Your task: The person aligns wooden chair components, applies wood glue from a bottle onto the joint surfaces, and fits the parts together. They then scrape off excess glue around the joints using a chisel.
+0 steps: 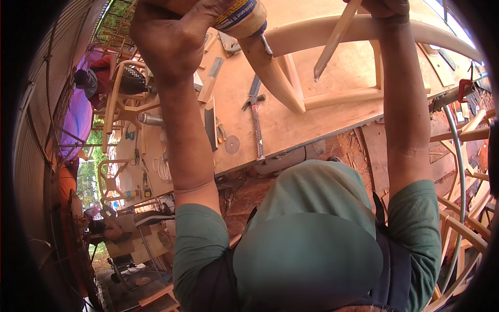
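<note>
My left hand (174,39) is closed around a glue bottle (241,20) tipped nozzle-down. White glue shows at its tip, against the joint of a curved wooden chair frame (332,32). At the top edge, my right hand (385,7) is closed on a thin wooden stick (335,44), its tip pointing down and smeared with something whitish. The chair frame lies on the wooden workbench (317,117), below both hands. A claw hammer (256,125) rests on the bench between my forearms. Part of each hand is cut off by the frame's top.
Near my left forearm lie a round disc (232,145), pliers (222,133) and a wooden block (208,88). A red clamp (464,89) grips the bench edge at right. Chair frames (470,229) and a hose (460,171) stand at right. A co-worker (101,78) is at far left.
</note>
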Demonstrator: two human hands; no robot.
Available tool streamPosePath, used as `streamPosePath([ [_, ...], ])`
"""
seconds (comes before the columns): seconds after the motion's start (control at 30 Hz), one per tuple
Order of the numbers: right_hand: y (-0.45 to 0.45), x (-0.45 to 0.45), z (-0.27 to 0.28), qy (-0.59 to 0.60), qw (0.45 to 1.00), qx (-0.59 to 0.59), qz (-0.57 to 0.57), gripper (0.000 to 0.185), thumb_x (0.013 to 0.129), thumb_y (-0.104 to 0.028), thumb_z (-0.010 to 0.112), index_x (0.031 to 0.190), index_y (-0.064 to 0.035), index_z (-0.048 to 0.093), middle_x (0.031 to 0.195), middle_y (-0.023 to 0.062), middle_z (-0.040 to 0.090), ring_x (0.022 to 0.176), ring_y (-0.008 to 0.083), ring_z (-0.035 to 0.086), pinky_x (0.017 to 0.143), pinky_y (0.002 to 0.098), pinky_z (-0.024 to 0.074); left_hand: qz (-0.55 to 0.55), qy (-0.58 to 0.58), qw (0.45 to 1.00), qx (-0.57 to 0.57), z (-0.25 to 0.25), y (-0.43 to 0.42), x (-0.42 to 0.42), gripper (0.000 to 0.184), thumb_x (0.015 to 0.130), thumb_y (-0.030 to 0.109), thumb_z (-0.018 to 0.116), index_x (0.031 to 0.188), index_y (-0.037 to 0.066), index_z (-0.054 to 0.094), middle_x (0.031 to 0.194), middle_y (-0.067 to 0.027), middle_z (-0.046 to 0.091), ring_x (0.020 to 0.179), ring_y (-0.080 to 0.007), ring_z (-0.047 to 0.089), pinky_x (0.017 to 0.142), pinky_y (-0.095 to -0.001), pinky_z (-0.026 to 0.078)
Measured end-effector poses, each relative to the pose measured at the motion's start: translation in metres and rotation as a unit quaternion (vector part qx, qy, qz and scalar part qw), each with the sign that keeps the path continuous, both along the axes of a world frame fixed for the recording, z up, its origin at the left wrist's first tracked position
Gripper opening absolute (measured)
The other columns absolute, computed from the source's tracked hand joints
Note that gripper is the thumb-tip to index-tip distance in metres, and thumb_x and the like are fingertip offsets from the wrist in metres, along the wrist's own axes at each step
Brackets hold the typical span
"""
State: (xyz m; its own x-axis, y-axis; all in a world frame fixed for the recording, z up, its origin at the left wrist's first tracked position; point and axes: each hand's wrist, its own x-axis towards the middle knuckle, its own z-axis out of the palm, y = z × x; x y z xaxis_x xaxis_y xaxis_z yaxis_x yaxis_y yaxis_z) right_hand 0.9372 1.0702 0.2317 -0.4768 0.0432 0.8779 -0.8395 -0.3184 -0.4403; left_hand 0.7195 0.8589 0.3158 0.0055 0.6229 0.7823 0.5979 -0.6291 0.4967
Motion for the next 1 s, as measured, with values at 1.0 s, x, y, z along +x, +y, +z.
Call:
streamPosePath([
  [1.0, 0.027, 0.021, -0.008, -0.037, 0.992, 0.001, -0.123, 0.052, 0.097, -0.027, 0.056, 0.139, 0.0037, 0.051, 0.106, 0.0167, 0.062, 0.079, 0.0222, 0.055, 0.074, 0.0347, 0.0526, -0.013, -0.963, 0.268, 0.011, -0.456, -0.112, -0.318, 0.024, 0.077, 0.025, 0.073, 0.094, 0.007, 0.073, 0.105, -0.021, 0.071, 0.082, -0.0299, 0.069, 0.068, -0.0388, 0.065],
])
